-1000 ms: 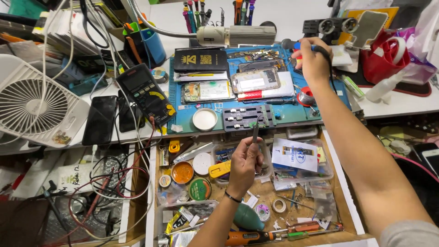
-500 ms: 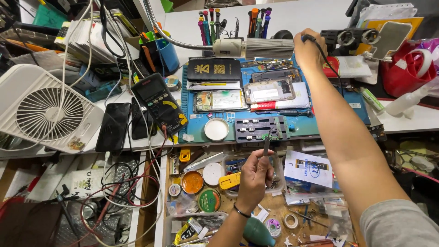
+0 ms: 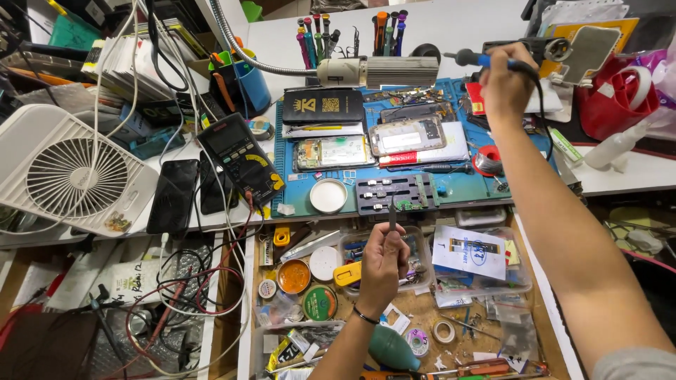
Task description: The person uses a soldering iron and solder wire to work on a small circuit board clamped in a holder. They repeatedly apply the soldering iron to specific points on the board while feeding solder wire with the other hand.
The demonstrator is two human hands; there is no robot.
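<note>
**Hot tip and loose parts over an open drawer**

The left hand [image 3: 382, 262] pinches tweezers [image 3: 392, 213] just short of the black fixture [image 3: 394, 193]; a slip could drop parts into the drawer [image 3: 394, 331] beneath. Farther off, the right hand [image 3: 505, 84] grips a soldering iron [image 3: 479, 59], whose cord could snag counter [image 3: 634, 179] clutter.

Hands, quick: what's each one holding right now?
Left hand: closed on tweezers, tips up toward the black board holder.
Right hand: closed on the blue-handled soldering iron, raised above the blue mat.
</note>
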